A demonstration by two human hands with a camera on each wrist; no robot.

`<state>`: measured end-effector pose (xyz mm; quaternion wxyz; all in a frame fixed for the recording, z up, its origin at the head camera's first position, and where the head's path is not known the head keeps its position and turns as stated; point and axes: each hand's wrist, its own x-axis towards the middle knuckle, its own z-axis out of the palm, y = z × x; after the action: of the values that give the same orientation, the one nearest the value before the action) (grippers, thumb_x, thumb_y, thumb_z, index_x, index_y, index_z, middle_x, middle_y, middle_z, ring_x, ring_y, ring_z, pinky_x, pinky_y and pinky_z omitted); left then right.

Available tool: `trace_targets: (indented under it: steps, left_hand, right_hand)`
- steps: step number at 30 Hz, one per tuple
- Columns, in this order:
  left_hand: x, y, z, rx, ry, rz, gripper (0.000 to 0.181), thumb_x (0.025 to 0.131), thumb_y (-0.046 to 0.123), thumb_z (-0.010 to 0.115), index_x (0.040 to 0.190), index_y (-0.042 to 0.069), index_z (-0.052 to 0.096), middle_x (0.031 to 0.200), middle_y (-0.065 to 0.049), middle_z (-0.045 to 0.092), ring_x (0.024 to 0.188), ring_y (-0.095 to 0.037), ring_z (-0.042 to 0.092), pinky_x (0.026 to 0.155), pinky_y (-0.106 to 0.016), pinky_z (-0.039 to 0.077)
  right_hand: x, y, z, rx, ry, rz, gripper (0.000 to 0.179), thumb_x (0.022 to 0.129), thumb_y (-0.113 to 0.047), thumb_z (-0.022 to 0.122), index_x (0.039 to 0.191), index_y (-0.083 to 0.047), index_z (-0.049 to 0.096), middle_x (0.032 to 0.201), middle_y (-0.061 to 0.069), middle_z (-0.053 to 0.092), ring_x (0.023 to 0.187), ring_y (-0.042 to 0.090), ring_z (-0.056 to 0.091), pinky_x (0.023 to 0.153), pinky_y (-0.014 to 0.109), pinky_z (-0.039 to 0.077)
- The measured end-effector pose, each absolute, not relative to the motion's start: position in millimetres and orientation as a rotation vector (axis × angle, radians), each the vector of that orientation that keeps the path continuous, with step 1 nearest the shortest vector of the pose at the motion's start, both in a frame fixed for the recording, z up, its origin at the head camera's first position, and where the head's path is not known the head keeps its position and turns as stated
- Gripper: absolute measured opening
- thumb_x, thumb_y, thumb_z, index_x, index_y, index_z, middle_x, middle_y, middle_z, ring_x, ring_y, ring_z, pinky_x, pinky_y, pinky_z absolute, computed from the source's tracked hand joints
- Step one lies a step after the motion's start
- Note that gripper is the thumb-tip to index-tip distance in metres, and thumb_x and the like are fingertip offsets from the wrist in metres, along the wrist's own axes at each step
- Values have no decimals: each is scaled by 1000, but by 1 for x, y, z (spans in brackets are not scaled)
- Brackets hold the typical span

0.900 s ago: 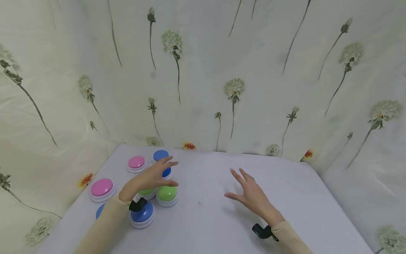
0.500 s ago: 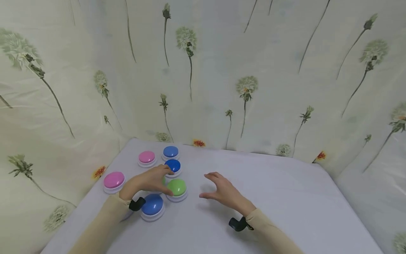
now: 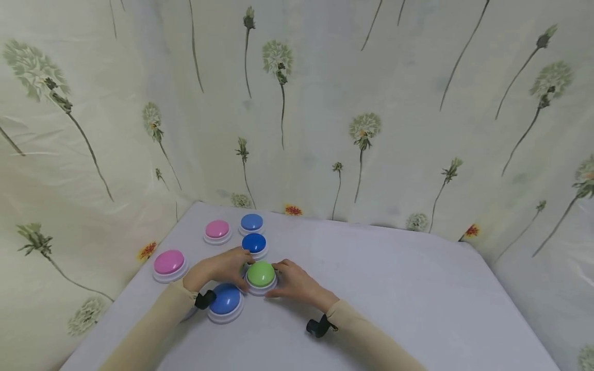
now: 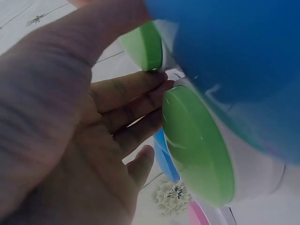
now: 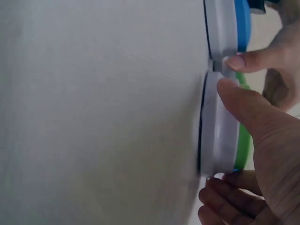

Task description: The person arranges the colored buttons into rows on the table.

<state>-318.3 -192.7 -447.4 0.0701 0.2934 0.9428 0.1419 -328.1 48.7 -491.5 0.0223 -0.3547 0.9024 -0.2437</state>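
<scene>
A green push-button buzzer (image 3: 261, 274) on a white base stands on the table between my two hands. My right hand (image 3: 297, 283) holds its right side; the right wrist view shows that thumb (image 5: 239, 101) on the white base and the fingers at the opposite edge. From the left, my left hand (image 3: 223, 268) reaches round the same buzzer, thumb at the near side and fingers at the far side. A second green buzzer (image 4: 197, 145) sits beside the left fingers, hidden behind that hand in the head view. Just in front stands a blue buzzer (image 3: 226, 299).
Further back are a dark blue buzzer (image 3: 253, 242), a lighter blue one and a pink buzzer (image 3: 217, 229). Another pink buzzer (image 3: 169, 263) is left of my left wrist. One more is mostly covered by the left sleeve. A flower-patterned curtain (image 3: 315, 103) borders the white table (image 3: 394, 288).
My right hand has moved left across the table to the green buzzer and taken hold of it. The left hand has lowered and closed in on its left side. The head view has shifted.
</scene>
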Motion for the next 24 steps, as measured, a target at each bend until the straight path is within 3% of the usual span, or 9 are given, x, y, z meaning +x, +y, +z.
trace_targets:
  steps: [10,17,24]
  left_hand:
    - [-321,-184,-450,859,2852,431,59,66,33,87,113,3,68,105,-4,65,100,-18,54,93,-39,47]
    - [-322,-184,-450,864,2863,365,55,68,34,86,111,5,68,102,-2,65,102,-20,57,113,-50,31]
    - [-322,-182,-449,853,2871,323,55,68,36,86,110,5,68,103,-2,65,105,-21,58,115,-54,26]
  right_hand:
    - [-330,47,-499,-1103,2804,-812,72,74,-49,79,128,-7,60,118,5,62,109,16,57,95,32,50]
    - [-331,46,-499,-1096,2787,-859,69,74,-49,79,127,-8,61,118,4,62,109,16,58,95,32,50]
    - [-331,46,-497,-1082,2790,-861,69,73,-48,80,127,-8,62,118,5,63,109,17,58,95,32,50]
